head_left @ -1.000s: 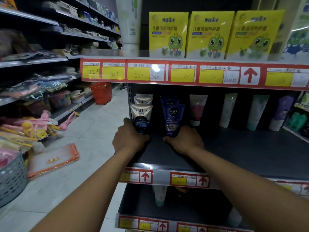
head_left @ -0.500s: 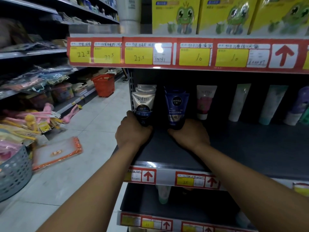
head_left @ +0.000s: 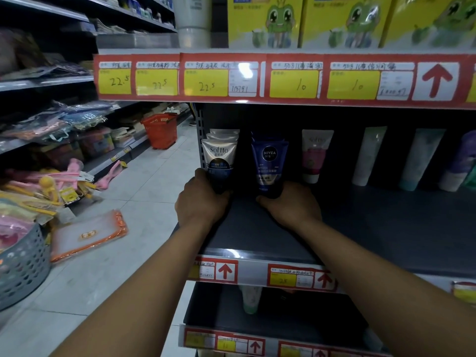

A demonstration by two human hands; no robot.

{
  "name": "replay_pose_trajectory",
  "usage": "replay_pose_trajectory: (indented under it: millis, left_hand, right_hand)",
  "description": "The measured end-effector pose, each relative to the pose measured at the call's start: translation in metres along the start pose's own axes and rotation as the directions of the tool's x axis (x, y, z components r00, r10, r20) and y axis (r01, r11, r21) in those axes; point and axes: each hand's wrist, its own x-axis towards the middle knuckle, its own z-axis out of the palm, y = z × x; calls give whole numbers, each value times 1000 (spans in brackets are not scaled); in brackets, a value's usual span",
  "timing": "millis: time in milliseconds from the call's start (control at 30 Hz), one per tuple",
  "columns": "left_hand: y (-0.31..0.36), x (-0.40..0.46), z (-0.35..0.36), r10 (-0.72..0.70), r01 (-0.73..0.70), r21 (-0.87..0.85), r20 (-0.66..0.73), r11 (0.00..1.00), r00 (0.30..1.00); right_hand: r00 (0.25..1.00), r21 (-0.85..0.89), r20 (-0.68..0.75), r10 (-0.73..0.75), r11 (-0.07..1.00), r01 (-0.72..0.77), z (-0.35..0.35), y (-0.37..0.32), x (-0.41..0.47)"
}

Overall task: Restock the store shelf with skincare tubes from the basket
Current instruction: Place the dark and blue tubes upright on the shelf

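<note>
Dim overall; deep shadow inside the shelf (head_left: pixel 334 228); white glare on the price strip (head_left: pixel 244 70); soft blur, wide-angle bending toward edges.

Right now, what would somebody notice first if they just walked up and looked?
Two hands at the shelf's left end: the left hand grips a Softto tube and the right hand a blue Nivea tube. Above them runs a red strip of yellow price tags, with yellow frog boxes on top.
</note>
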Motion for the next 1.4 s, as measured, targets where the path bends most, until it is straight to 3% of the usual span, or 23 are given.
replay_pose_trajectory:
  millis: [567,867,1200,1400]
  left_hand:
    - [-2,2,2,-12,12,-2,17,1000,1000]
    - [-7,2,-11,-35,48,-79,163,996,986]
    - [0,-33,-45,82,-78,-24,253,997,964]
    - [5,-70,-60,153,-157,1,212,988,965]
  right_hand:
    - [1000,-26,-4,-15,1000,15,-2,-3,-2]
    - [991,12,107,-82,997,81,-16,-3,-7]
    - [986,-4,164,-16,1000,17,-48,13,-42]
    - [969,-24,240,-53,998,60,-65,19,-74]
